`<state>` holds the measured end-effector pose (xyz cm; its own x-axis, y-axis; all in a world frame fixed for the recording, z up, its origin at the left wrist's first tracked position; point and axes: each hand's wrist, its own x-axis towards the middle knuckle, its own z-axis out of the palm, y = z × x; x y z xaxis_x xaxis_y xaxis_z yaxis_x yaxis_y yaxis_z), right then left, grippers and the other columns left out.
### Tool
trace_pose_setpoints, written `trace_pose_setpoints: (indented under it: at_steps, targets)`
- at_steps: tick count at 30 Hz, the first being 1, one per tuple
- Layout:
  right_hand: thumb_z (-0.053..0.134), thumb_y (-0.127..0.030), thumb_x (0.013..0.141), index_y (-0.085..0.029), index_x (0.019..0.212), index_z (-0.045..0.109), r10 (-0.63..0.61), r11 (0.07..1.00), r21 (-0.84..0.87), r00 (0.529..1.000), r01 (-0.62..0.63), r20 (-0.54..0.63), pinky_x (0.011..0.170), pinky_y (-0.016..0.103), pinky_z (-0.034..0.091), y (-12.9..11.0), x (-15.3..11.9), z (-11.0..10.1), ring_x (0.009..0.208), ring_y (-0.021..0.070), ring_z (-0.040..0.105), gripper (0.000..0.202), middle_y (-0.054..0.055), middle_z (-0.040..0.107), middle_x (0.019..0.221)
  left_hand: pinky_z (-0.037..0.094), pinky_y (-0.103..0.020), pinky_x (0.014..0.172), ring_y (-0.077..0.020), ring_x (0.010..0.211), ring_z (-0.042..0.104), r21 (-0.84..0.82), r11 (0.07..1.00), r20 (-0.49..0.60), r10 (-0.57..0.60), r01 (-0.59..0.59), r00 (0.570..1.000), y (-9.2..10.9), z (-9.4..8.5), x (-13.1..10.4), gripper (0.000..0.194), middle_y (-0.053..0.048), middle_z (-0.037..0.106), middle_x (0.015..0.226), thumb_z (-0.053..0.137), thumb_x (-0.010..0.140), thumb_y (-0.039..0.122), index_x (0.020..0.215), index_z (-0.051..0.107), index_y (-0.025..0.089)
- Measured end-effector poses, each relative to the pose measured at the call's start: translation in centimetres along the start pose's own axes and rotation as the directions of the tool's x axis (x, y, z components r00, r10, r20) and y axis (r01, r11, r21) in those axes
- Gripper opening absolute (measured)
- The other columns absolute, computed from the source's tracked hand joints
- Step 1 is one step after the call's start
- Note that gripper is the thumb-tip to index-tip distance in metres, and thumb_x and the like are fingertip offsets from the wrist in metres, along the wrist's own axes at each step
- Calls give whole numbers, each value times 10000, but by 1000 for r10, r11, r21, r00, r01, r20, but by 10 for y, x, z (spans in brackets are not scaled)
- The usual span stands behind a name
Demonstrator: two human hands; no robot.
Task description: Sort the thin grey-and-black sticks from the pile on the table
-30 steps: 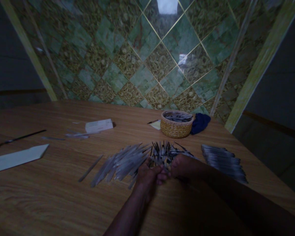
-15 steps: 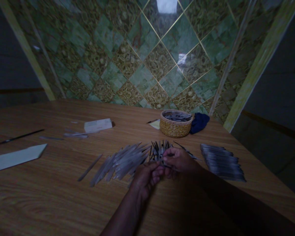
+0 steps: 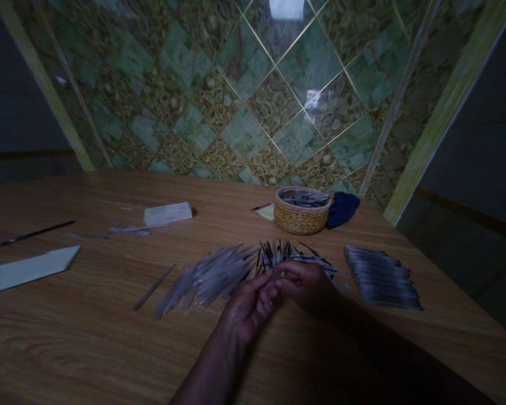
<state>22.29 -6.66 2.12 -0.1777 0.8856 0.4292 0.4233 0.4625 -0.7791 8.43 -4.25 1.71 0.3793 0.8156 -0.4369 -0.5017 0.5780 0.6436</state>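
My left hand (image 3: 248, 306) and my right hand (image 3: 306, 284) meet fingertip to fingertip low over the table, at the near edge of the piles. Both are closed in a pinch, and what they hold is too small and dark to make out. Left of them lies a pile of pale translucent sleeves (image 3: 219, 275). Just beyond the hands fans a heap of thin dark-tipped sticks (image 3: 274, 252), partly hidden by my right hand. A neat row of dark wrapped pieces (image 3: 382, 278) lies to the right.
A woven basket (image 3: 301, 219) full of similar thin pieces stands at the back, beside a dark blue cloth (image 3: 341, 209). A white box (image 3: 167, 214) sits back left. A pale flat strip (image 3: 29, 270) and a black stick (image 3: 31, 235) lie far left on the wooden table (image 3: 88, 349).
My right hand has shifted slightly, its fingers drawn in closer to my left fingertips. My left hand has barely moved.
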Motion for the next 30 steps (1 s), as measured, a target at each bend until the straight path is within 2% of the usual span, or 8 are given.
trace_pose_setpoints:
  at_steps: [3,5,9,14,20,24,27,30]
  targets:
    - [538,-225,748,-164,815,633,-13,998,-54,999,11,-47,458,182,318,0,6,-11,471,73,418,132,-54,495,527,306,-126,272,-67,301,497,283,959,-27,-6,13,1000,1,-3,1,261,-22,626,469,550,840,320,722,614,97]
    - [541,-253,756,-164,794,619,24,998,-57,996,-29,-83,448,182,309,1,10,-19,469,73,410,124,-56,484,522,272,-147,276,-77,282,453,509,852,-21,153,-121,988,2,-6,4,286,-3,593,423,602,776,386,725,623,105]
    - [550,-260,746,-166,744,582,124,992,22,992,-123,-36,427,173,290,0,14,-29,462,67,408,99,-60,483,525,382,-169,443,-79,460,500,633,596,165,519,-493,839,2,-10,4,251,30,610,547,717,619,257,830,675,127]
    - [566,-247,702,-159,712,574,199,969,131,976,-210,91,422,173,319,-5,13,-23,439,69,445,88,-57,512,499,337,-188,482,-88,517,443,657,465,448,392,-593,803,-4,-8,-5,246,44,546,548,679,666,229,900,708,157]
    - [562,-327,732,-168,767,584,257,939,206,959,-277,116,433,184,361,6,9,-27,431,77,469,164,-56,524,506,369,-196,528,-93,554,477,598,560,415,397,-574,819,-4,-9,1,122,15,598,606,655,705,247,753,702,145]
    - [486,-223,755,-162,657,593,320,920,-252,947,-299,43,466,196,344,33,2,-39,498,101,506,157,-22,541,522,344,-189,458,-72,458,437,573,603,324,455,-555,829,3,-15,9,148,41,537,520,685,669,271,736,681,140]
    - [469,-168,747,-168,671,632,354,733,-652,927,-192,125,554,219,365,48,-8,-46,671,144,596,181,32,657,697,359,-194,447,-74,446,453,574,619,260,483,-536,836,6,-18,12,193,38,554,530,700,642,279,777,684,142]
    - [430,-161,788,-196,791,667,436,543,-839,869,-47,233,612,255,401,52,-18,-49,785,199,640,239,72,700,824,369,-193,444,-71,442,459,577,628,220,496,-522,840,7,-18,12,216,43,547,527,712,621,277,783,684,138]
